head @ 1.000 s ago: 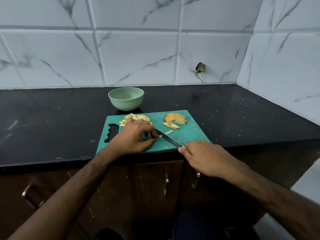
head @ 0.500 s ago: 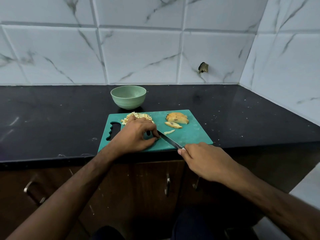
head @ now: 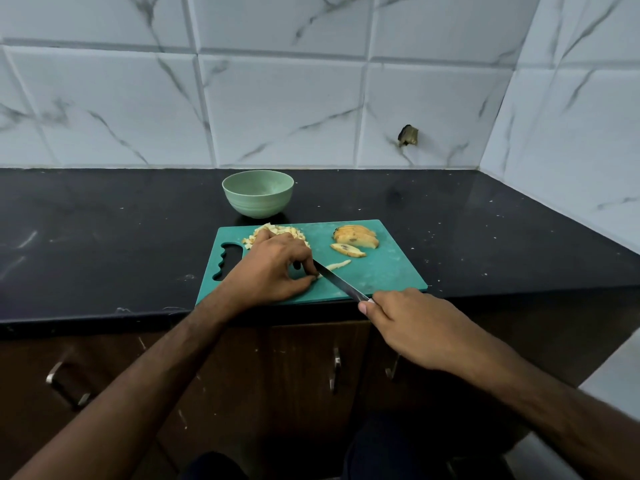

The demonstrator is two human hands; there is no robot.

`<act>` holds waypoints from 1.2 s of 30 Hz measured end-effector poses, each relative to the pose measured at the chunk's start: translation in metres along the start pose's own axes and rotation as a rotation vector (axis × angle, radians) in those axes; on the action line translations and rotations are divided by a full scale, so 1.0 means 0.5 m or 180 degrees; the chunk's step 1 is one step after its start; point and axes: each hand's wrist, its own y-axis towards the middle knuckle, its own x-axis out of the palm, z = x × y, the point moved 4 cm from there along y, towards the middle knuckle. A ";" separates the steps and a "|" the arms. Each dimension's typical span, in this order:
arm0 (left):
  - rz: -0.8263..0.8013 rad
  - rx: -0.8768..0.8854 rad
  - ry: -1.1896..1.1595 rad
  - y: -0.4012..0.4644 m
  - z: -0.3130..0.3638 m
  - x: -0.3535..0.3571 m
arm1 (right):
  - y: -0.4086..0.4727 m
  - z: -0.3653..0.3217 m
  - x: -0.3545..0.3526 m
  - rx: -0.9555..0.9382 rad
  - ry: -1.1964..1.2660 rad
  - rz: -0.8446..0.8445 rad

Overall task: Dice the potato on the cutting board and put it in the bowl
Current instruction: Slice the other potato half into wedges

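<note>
A teal cutting board (head: pixel 388 275) lies at the counter's front edge. My left hand (head: pixel 273 268) rests on it, fingertips pinching a thin potato strip (head: pixel 337 265) by the knife blade. My right hand (head: pixel 412 323) grips the handle of a knife (head: pixel 341 282), whose blade slants across the board to my left fingertips. A heap of diced potato (head: pixel 277 232) sits at the board's back left, partly hidden by my left hand. Potato slices (head: pixel 355 239) lie at the back right. A pale green bowl (head: pixel 258 192) stands just behind the board; nothing shows inside it.
The black counter (head: pixel 104 237) runs to a marble-tiled back wall and a side wall at the right. Below the counter edge are dark cabinet doors with metal handles (head: pixel 336 372). A chipped hole (head: pixel 408 135) marks the back wall.
Both hands stay almost in place on the strip and the knife. The view has shifted slightly.
</note>
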 end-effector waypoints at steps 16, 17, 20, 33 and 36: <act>0.0017 -0.0042 0.0137 -0.006 0.001 -0.003 | 0.061 0.063 -0.059 -0.0047 0.1667 0.0163; 0.0008 -0.0045 0.0130 -0.006 0.002 -0.002 | 0.070 0.079 -0.062 -0.0065 0.1812 0.0236; -0.0024 -0.0031 0.0084 -0.004 0.002 0.003 | 0.103 0.122 -0.067 -0.0165 0.2197 0.0467; -0.1057 0.0881 0.0693 0.061 0.013 0.048 | 0.197 0.200 -0.022 -0.0167 0.3630 0.1281; -0.0688 0.0877 0.0996 0.051 -0.017 0.035 | 0.198 0.204 -0.019 -0.0174 0.3704 0.1252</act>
